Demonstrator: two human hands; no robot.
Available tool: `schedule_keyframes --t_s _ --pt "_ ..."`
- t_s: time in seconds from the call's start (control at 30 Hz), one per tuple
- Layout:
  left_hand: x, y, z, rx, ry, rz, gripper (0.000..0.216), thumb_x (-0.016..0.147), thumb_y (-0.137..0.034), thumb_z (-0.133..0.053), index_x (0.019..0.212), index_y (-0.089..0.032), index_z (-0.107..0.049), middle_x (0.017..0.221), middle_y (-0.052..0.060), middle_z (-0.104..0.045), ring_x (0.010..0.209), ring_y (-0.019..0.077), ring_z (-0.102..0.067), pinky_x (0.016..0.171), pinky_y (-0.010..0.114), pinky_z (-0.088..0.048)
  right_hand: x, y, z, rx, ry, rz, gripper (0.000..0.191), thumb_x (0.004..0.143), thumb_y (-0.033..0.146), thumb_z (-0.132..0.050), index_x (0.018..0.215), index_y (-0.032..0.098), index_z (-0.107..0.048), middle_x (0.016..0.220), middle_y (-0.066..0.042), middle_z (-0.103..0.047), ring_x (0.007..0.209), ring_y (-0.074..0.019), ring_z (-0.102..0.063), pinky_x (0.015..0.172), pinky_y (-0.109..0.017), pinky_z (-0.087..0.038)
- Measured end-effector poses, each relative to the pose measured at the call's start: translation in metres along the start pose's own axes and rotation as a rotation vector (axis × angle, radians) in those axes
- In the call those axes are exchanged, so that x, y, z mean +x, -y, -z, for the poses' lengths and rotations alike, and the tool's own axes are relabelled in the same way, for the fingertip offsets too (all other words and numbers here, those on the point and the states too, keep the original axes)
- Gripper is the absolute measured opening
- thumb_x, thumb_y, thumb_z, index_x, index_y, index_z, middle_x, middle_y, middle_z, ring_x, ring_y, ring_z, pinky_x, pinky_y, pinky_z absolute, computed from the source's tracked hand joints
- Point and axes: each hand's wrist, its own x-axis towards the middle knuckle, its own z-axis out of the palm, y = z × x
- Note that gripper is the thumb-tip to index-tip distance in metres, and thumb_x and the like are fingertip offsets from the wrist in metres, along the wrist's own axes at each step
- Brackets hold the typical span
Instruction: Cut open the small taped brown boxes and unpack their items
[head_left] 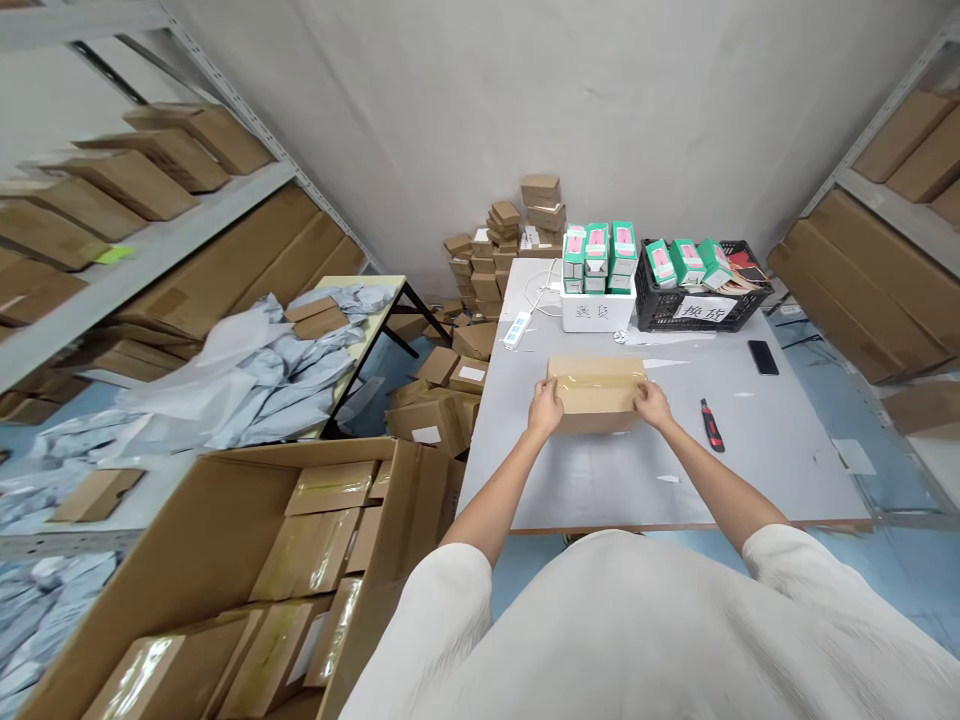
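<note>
A taped cardboard box (600, 397) is on the grey table (570, 490), its long side toward me and a strip of clear tape across its top. My left hand (547, 406) grips the box's left end, fingers over the edge. At the opposite end, my right hand (652, 402) is closed on the right side. Whether the box rests fully on the table or is slightly raised, I cannot tell. A red and black box cutter (712, 426) lies to the right of my right hand.
Behind the box stand a white bin (598, 313) and a black crate (697, 305), both with green boxes. A phone (763, 357) lies at the right. To my left is a large open carton (405, 520) holding taped boxes. Shelves (217, 210) flank the left side.
</note>
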Motion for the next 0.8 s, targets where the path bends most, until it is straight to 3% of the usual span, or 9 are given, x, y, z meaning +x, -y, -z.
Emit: schedule_keyframes --t_s 0.33,0.47,0.6,0.7,0.8 --pt "-0.01 -0.036 -0.044 0.107 0.159 -0.062 0.061 0.095 -0.016 -0.056 0.155 -0.03 -0.057 0.158 0.012 -0.054 0.142 0.0307 -0.059 0.119 0.043 -0.051 -0.004 -0.044 0.038 0.054 -0.167 -0.105 0.059 0.083 0.026 -0.059 0.141 0.022 -0.068 0.154 -0.017 -0.061 0.139 -0.0417 -0.057 0.122 -0.065 -0.041" --pt "-0.014 -0.062 -0.049 0.277 0.115 -0.193 0.057 0.092 -0.014 -0.06 0.147 -0.026 -0.063 0.164 0.015 -0.047 0.154 0.0354 -0.044 0.123 0.05 -0.042 -0.003 -0.058 0.048 0.067 -0.172 -0.159 0.061 0.083 0.027 -0.059 0.144 0.022 -0.065 0.151 -0.017 -0.064 0.141 -0.0407 -0.058 0.121 -0.062 -0.042" --pt "-0.02 -0.09 -0.055 0.311 0.174 -0.332 0.049 0.099 -0.016 -0.052 0.145 -0.025 -0.064 0.157 0.016 -0.054 0.145 0.0346 -0.051 0.12 0.051 -0.043 -0.002 -0.066 0.049 0.112 -0.186 -0.158 0.064 0.083 0.03 -0.059 0.147 0.028 -0.061 0.146 -0.013 -0.07 0.137 -0.0381 -0.062 0.12 -0.061 -0.044" --pt "-0.021 -0.106 -0.06 0.321 0.303 -0.306 0.05 0.1 -0.021 -0.054 0.149 -0.025 -0.06 0.155 0.016 -0.055 0.137 0.0355 -0.059 0.114 0.051 -0.049 -0.002 -0.065 0.048 0.164 -0.197 -0.122 0.062 0.084 0.032 -0.059 0.147 0.029 -0.06 0.142 -0.01 -0.073 0.132 -0.0348 -0.066 0.118 -0.056 -0.047" --pt "-0.02 -0.115 -0.062 0.31 0.381 -0.222 0.061 0.096 -0.029 -0.064 0.156 -0.025 -0.052 0.17 0.019 -0.041 0.141 0.0406 -0.057 0.107 0.051 -0.054 -0.002 -0.055 0.05 0.195 -0.187 -0.117 0.061 0.087 0.031 -0.057 0.148 0.025 -0.058 0.136 -0.011 -0.075 0.13 -0.0338 -0.068 0.117 -0.054 -0.049"
